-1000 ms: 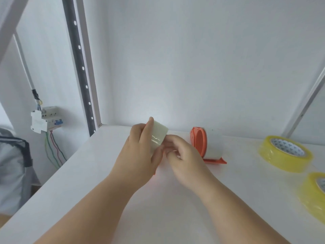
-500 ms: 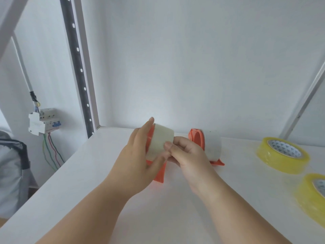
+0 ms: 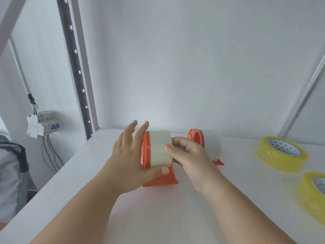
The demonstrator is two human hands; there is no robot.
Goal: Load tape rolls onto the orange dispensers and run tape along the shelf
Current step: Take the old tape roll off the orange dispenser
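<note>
Clear tape roll seated on the near orange dispenser

The pale clear tape roll sits on the near orange plastic dispenser on the white shelf. The right hand grasps the roll, thumb on its face; the left hand presses the dispenser's side, fingers straight.

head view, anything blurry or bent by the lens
Head view: the yellow tape roll at the right edge is smeared and soft; the shelf upright leans from wide-angle distortion; both hands and the clear tape roll are fairly sharp; light is soft and even.
</note>
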